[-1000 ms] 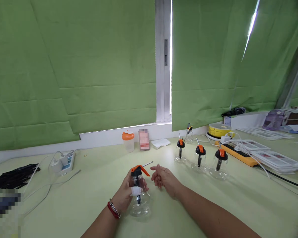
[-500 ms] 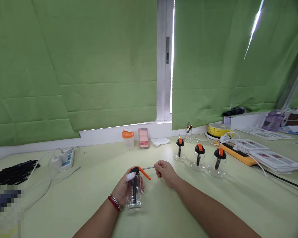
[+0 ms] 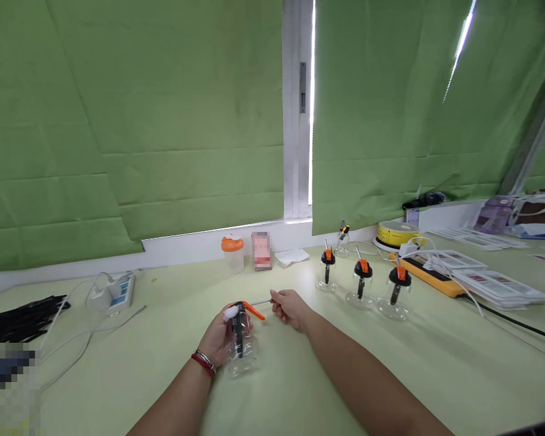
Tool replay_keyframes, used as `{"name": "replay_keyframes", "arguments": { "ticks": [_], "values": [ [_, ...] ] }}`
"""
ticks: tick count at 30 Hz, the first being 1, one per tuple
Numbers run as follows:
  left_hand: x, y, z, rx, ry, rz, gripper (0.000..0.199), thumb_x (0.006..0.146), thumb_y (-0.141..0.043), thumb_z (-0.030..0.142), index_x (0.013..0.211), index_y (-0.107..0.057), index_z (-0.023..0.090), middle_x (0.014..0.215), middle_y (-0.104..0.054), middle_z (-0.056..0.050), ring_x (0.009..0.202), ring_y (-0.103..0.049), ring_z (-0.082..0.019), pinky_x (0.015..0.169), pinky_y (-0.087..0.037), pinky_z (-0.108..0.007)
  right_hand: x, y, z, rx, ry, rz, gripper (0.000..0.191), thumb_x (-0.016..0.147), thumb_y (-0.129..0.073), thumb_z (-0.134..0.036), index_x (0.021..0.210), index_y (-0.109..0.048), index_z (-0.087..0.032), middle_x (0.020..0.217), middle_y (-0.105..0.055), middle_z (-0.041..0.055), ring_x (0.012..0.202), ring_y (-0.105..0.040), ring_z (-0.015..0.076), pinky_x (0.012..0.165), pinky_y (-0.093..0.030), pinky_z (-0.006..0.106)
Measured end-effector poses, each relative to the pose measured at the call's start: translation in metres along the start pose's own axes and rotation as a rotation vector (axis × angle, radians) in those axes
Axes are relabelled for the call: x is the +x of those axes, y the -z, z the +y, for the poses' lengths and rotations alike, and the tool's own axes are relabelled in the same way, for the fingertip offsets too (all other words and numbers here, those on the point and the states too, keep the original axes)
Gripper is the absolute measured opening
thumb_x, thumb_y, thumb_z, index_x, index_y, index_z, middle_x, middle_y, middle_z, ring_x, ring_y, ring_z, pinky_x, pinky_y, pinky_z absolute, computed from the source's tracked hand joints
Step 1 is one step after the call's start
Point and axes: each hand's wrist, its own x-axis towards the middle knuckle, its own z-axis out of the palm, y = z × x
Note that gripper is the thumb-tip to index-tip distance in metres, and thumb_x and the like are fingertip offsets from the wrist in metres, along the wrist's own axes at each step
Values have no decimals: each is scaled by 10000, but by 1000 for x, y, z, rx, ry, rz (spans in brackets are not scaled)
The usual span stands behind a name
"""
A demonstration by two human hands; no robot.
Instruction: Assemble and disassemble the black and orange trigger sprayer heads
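My left hand is wrapped round a clear plastic bottle with a black top and a dark stem inside. Something white covers the left thumb. An orange lever slants out from the bottle's top towards the right. A thin metal rod runs from the top to my right hand, whose fingers pinch its far end. Whether the rod is fixed to the top cannot be made out. The bottle leans slightly in my grip, above or on the table.
Three similar bottles with black tops, orange parts and metal rods stand to the right. Behind are an orange-lidded cup, a pink box and white paper. Power strips, cables and black strips lie at the sides.
Both hands, with the bottle and rod, sit slightly further left and up in the picture. The whole view has shifted a little too. The grips look the same.
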Motion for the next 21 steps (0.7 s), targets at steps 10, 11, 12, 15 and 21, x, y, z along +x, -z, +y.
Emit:
{"name": "replay_keyframes", "arguments": {
  "ticks": [10,11,12,15,21],
  "values": [
    [1,3,2,-12,46,-6,167,765,-572,247,907,-526,170,659,-639,-47,589,-640,-215,513,-473,-298,-7,4,0,35,38,-42,201,774,-599,-322,726,-523,-142,539,-518,-35,373,-383,45,346,-299,182],
    [1,3,2,-13,48,-9,168,764,-573,245,908,-527,173,652,-637,-44,585,-639,-215,512,-472,-299,-7,4,0,38,45,-45,179,756,-618,-296,740,-524,-144,550,-527,-36,385,-400,46,359,-321,183],
    [1,3,1,-15,48,-11,168,762,-573,244,909,-529,175,645,-634,-41,583,-638,-215,512,-471,-299,-6,4,0,42,50,-50,169,741,-632,-275,756,-525,-145,568,-539,-34,406,-428,50,379,-350,185],
    [2,3,1,-19,51,-12,158,760,-573,244,898,-538,175,644,-632,-39,586,-639,-210,514,-471,-293,-3,5,2,39,47,-58,203,755,-611,-328,751,-528,-143,572,-547,-21,415,-454,59,381,-358,190],
    [1,3,3,-22,71,-7,146,762,-568,256,871,-544,161,648,-634,-48,570,-638,-210,497,-464,-287,0,5,7,22,128,-49,253,637,-703,-302,746,-539,-144,558,-532,-39,421,-438,56,402,-365,198]
  ]
}}
